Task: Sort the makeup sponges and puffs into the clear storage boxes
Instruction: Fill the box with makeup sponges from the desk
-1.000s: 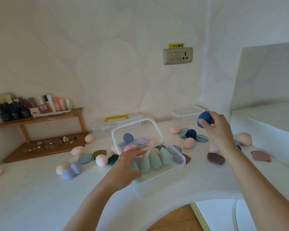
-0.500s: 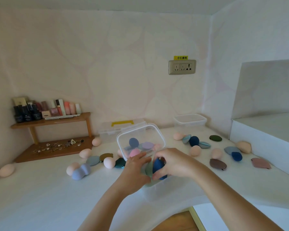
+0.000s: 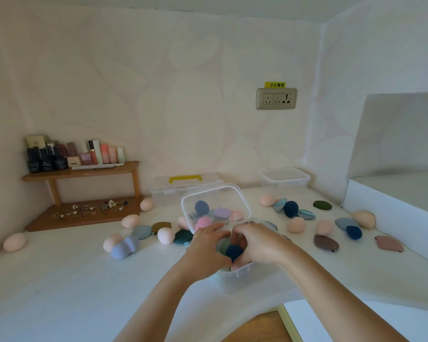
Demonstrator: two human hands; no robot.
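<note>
1. A pink egg sponge (image 3: 14, 241) lies alone on the white counter (image 3: 59, 292), well apart from the rest. It is likely featherlight, squashy foam that rolls. Cupping it round the fat belly should work best.
2. A lilac sponge (image 3: 124, 246) with a narrow waist touches another pink one. The waist looks like the natural place to pinch.
3. Three flat puffs (image 3: 141, 232) lie near it. They are probably thin and floppy, so lifting an edge first should be easier than grabbing from above.
4. The left hand (image 3: 205, 250) reaches into the open clear box (image 3: 242, 275). Its fingers lie fairly straight over the green sponges inside, seemingly pressing them aside, and it grasps nothing I can see.
5. The dark blue sponge (image 3: 234, 251) sits in the box between the hands. The right hand (image 3: 260, 243) curls round it from the right. It should compress to fit a tight gap, then spring back, so it needs seating deep. The lid (image 3: 215, 208) stands upright behind.
6. More sponges and puffs are scattered to the right, among them a brown puff (image 3: 326, 242). A spare box (image 3: 285, 177) waits by the wall.
</note>
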